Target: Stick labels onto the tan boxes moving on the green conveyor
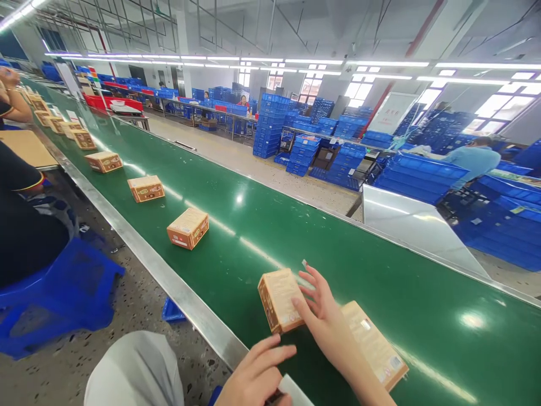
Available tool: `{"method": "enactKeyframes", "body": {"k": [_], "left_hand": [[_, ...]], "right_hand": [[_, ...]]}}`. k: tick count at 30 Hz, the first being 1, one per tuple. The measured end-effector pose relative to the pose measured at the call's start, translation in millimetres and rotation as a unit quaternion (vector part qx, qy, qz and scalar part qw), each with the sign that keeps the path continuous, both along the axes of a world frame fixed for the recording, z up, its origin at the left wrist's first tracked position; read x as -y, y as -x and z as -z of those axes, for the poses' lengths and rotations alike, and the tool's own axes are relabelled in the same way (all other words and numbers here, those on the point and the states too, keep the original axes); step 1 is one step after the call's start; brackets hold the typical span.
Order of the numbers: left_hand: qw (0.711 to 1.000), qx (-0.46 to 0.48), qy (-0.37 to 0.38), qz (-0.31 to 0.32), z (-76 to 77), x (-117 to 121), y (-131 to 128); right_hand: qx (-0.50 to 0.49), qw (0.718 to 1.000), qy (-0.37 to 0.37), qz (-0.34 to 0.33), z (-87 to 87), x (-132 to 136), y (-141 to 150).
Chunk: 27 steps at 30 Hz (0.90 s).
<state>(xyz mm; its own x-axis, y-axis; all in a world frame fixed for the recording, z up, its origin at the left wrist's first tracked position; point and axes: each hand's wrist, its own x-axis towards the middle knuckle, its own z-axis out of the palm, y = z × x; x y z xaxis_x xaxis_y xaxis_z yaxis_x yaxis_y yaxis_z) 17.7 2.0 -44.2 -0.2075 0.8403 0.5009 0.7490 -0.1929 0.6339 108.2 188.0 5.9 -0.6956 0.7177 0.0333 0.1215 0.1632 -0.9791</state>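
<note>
A tan and brown cardboard box (282, 298) sits on the green conveyor belt in front of me. My right hand (323, 313) is at its right side, fingers spread, with the thumb overlapping the box's edge; whether it presses on the box I cannot tell. A small clear sticker (304, 263) clings to a raised fingertip of that hand. My left hand (257, 372) is low at the belt's near edge, fingertips close to the box's lower corner. Beside its thumb a white sheet (296, 390) sticks out, mostly cut off. Partly behind my right forearm lies another box (374, 344).
Several similar boxes, the nearest box (188, 228) among them, line the belt (236, 225) to the far left. A metal rail (181, 287) edges it. A co-worker (29, 220) sits left on a blue stool (80, 287). Stacked blue crates (270, 124) stand beyond.
</note>
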Motion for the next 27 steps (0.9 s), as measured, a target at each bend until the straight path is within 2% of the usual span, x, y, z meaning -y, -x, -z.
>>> {"method": "enactKeyframes", "body": {"k": [2,4,8,11,16,20,23,27], "left_hand": [[0.998,-0.061,-0.021,-0.001,6.7,-6,4],[0.997,-0.082,0.008,0.005,8.2,-12,7],[0.998,-0.046,0.036,0.024,6.4,-20,4],[0.998,-0.025,0.043,0.032,6.3,-23,0],[0.996,-0.046,0.067,0.045,11.3,-29,-11],[0.997,-0.046,0.046,0.042,25.6,-33,-22],[0.998,-0.052,0.021,0.025,38.2,-35,-31],[0.995,-0.088,0.014,0.035,52.3,-38,-42]], "right_hand": [[0.005,1.000,0.014,0.000,-3.4,1,4],[0.010,0.999,0.031,0.010,-10.3,1,4],[0.021,0.999,0.048,0.007,-23.8,-6,0],[0.040,0.998,0.053,-0.015,-27.3,-10,-5],[0.063,0.996,0.051,-0.046,-24.6,-12,-18],[0.076,0.996,0.030,-0.043,-18.7,-13,-27],[0.082,0.996,-0.003,-0.021,-13.6,-9,-32],[0.098,0.991,-0.069,0.056,-9.7,3,-36]]}}
